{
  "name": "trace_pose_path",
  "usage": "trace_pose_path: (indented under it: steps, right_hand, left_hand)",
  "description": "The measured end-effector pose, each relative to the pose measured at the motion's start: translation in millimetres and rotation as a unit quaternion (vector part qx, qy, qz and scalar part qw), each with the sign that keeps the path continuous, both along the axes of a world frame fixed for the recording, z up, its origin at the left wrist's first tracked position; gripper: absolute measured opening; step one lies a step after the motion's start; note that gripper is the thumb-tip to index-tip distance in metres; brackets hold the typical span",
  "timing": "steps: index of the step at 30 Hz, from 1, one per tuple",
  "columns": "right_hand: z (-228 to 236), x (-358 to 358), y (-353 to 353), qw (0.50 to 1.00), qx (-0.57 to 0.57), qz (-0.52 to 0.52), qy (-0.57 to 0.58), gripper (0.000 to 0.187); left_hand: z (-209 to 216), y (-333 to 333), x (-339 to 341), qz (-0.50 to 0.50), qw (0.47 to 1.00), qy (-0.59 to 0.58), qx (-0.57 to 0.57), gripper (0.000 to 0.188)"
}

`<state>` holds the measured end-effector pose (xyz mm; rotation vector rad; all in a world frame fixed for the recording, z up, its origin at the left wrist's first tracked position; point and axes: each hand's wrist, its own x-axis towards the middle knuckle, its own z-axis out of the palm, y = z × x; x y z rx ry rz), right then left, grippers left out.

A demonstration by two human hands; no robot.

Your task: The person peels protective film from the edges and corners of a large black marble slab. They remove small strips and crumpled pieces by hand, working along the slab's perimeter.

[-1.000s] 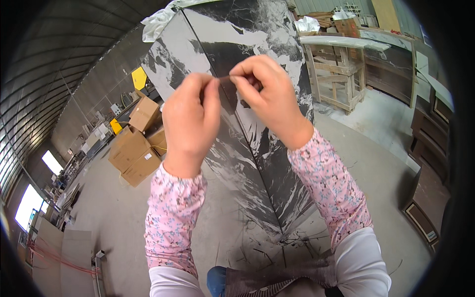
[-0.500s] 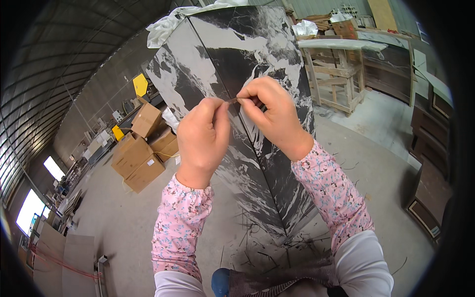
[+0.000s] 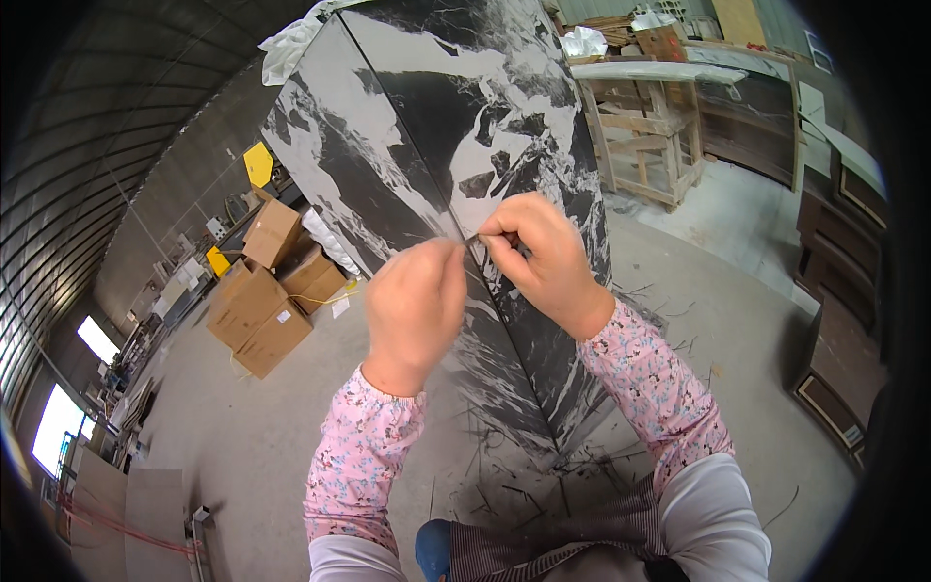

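A tall block faced with black-and-white marbled slabs [image 3: 529, 116] stands in front of me, a dark seam running down its near corner. At that seam my left hand [image 3: 415, 308] is closed, its thumb and fingertips pressed together and slightly blurred. My right hand [image 3: 545, 260] pinches beside it, thumb against forefinger. A small thin dark strip [image 3: 473, 239] shows between the two sets of fingertips, close against the corner. Its ends are hidden in the fingers, and its exact kind cannot be made out.
Cardboard boxes [image 3: 260, 315] are stacked on the floor to the left. At the back right stands a wooden frame [image 3: 648, 145] bearing a slab. Dark brown stone pieces [image 3: 842, 364] line the right side. Thin dark scraps [image 3: 495, 466] litter the floor around the block's foot.
Both hands have moved down along the corner seam with the thin strip between them. The view has shifted slightly, so the block's top sits higher and further left.
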<state>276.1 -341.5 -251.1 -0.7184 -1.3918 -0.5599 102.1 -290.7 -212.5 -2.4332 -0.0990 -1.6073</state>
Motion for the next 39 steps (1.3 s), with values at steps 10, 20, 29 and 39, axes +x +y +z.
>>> trace_pose_path:
  steps: [10,20,29,39]
  right_hand:
    - [-49,0,-7,0.999,-0.033,0.005,-0.018,0.017]
    - [32,5,4,0.997,0.046,0.004,-0.054,0.014]
    - [26,8,1,0.997,0.038,-0.004,-0.07,0.014]
    - [-77,10,-13,0.995,-0.069,-0.011,-0.073,0.023]
  left_hand:
    - [-43,-4,-8,0.011,0.999,0.034,-0.006,0.009]
    - [26,-5,-2,0.053,0.998,-0.005,0.046,0.008]
    - [19,-1,-2,0.011,0.999,0.007,0.048,0.006]
    - [-71,-3,-8,0.001,0.998,0.063,0.024,0.016]
